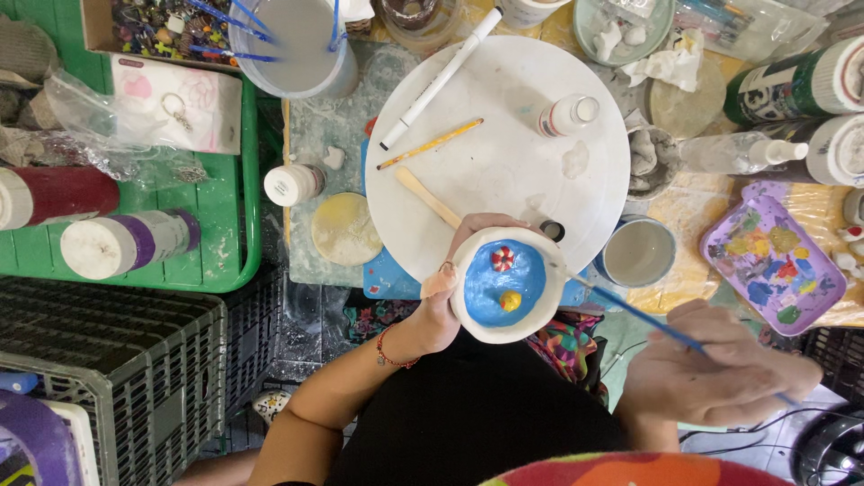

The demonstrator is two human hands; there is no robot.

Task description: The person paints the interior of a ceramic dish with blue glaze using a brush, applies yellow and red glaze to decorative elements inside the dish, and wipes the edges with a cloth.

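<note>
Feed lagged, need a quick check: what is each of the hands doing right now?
Left hand: closed around the bowl, holding it up.
Right hand: closed on the brush, tip at the bowl's rim.

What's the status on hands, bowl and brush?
Left hand cups the small white clay bowl with blue-painted inside. Right hand grips the thin blue-handled paintbrush, tip at the bowl's rim. Nothing between brush and bowl.
</note>
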